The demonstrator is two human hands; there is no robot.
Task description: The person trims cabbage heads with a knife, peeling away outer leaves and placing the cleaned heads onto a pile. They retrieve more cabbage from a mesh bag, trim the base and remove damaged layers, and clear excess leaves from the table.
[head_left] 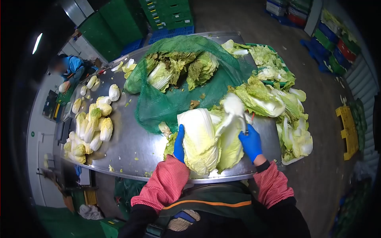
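A large napa cabbage [197, 137] lies near the table's front edge, its white base pointing away from me. My left hand [179, 144], in a blue glove, grips its left side. On its right, a loose outer leaf [231, 148] spreads away from the head. My right hand [251, 142], also gloved in blue, is closed at that leaf's edge. A small red, thin piece shows just above the right fingers; I cannot make out what it belongs to. Behind the cabbage, a green mesh sack [158, 109] lies open with several untrimmed cabbages [162, 77] inside.
Several trimmed cabbages [93, 123] are grouped on the metal table [131, 148] at left. Discarded leaves [264, 97] heap up at right, partly in a green crate [283, 63]. A person [73, 65] stands at the far left. Stacked green crates [168, 14] stand behind.
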